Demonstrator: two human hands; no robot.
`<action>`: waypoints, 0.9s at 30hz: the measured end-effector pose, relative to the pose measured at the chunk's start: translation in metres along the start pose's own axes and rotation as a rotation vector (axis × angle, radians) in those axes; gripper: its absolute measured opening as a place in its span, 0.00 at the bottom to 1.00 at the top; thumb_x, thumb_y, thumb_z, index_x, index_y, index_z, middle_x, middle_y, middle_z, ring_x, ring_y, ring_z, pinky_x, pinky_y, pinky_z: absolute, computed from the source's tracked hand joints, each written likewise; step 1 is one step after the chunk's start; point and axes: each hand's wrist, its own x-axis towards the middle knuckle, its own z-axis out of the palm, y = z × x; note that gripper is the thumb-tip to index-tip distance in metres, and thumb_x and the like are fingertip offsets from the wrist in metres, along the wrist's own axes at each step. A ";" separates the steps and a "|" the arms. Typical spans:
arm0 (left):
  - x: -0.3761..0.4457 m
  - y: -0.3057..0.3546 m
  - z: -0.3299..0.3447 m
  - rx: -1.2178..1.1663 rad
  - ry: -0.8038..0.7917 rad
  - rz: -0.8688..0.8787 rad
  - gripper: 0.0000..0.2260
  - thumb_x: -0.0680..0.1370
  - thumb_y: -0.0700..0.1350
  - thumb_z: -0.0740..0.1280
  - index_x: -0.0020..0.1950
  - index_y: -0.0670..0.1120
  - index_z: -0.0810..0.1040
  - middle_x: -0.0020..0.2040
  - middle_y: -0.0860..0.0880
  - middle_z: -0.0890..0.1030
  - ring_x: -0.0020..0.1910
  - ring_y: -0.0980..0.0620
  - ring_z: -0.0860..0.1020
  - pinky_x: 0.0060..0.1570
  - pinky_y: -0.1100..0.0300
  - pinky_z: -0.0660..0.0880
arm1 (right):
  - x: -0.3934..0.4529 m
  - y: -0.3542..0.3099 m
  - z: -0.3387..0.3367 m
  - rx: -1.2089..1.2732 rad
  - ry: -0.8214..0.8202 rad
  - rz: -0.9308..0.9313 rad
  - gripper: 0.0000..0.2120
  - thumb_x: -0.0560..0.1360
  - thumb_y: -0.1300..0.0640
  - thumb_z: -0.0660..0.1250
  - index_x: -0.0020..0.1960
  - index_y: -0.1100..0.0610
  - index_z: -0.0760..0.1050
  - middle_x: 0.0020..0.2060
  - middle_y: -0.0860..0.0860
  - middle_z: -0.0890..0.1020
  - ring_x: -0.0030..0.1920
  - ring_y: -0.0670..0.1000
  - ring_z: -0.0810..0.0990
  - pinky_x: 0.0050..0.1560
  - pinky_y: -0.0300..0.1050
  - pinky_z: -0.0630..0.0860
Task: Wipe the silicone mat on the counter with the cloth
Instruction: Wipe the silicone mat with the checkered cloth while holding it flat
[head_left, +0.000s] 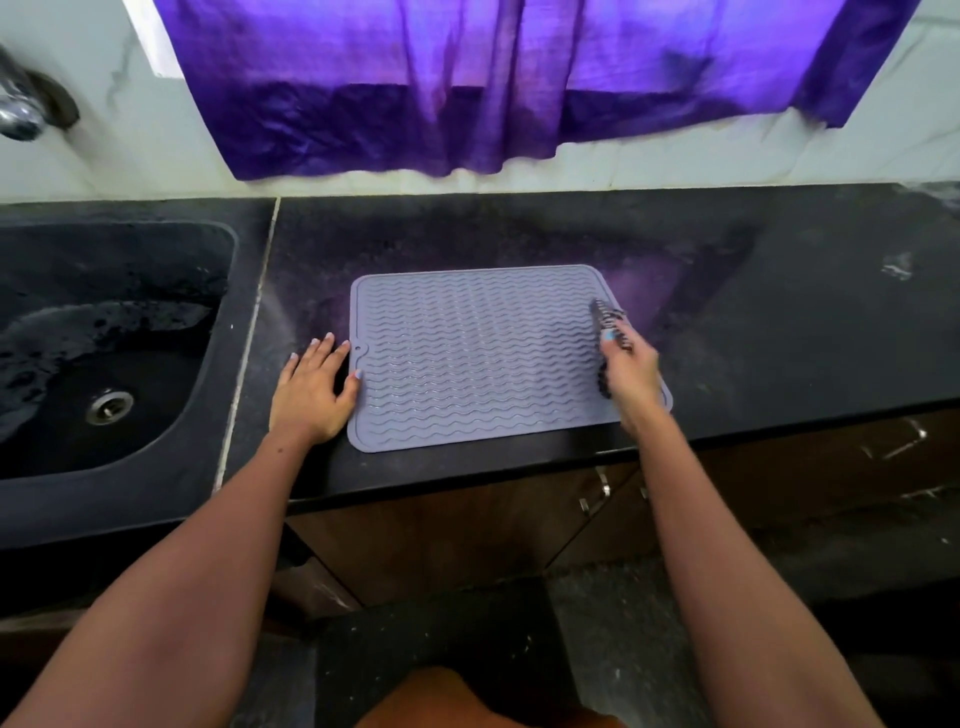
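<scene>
Two hands at work on a dark counter (519, 234). Between them, flat, a grey ribbed mat (483, 358). Left hand (311, 389) spread flat, fingers straight, thumb just touching the mat's near-left edge. Right hand (631, 371) curled around a dark patterned cloth (608, 319), over the mat's right edge. Left of the left hand, a black sink (31, 467). Beyond both hands, a purple curtain (467, 88).

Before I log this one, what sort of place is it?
Most likely a home kitchen. A dark sink with a drain is set into the black counter, a tap sticks out of the wall above it, and cupboard doors with metal handles sit below.
</scene>
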 end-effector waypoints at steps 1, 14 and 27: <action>0.000 -0.001 0.000 -0.003 -0.002 0.000 0.31 0.75 0.59 0.47 0.74 0.46 0.62 0.76 0.46 0.59 0.76 0.49 0.54 0.74 0.51 0.48 | -0.013 0.003 0.012 -0.159 -0.061 -0.103 0.19 0.79 0.58 0.60 0.70 0.57 0.67 0.66 0.47 0.72 0.63 0.48 0.72 0.61 0.38 0.71; -0.002 0.006 0.003 0.050 -0.014 -0.029 0.31 0.76 0.58 0.44 0.75 0.45 0.59 0.77 0.45 0.57 0.76 0.48 0.53 0.74 0.50 0.47 | -0.025 0.030 0.050 -0.807 -0.350 -0.433 0.22 0.79 0.54 0.60 0.72 0.55 0.63 0.75 0.49 0.60 0.75 0.51 0.56 0.74 0.49 0.52; -0.010 0.007 0.000 0.059 -0.040 -0.024 0.34 0.75 0.60 0.40 0.76 0.45 0.57 0.77 0.45 0.54 0.77 0.48 0.51 0.74 0.50 0.44 | -0.081 0.028 0.111 -0.873 -0.368 -0.468 0.31 0.80 0.44 0.51 0.77 0.59 0.47 0.77 0.55 0.47 0.77 0.52 0.43 0.73 0.45 0.37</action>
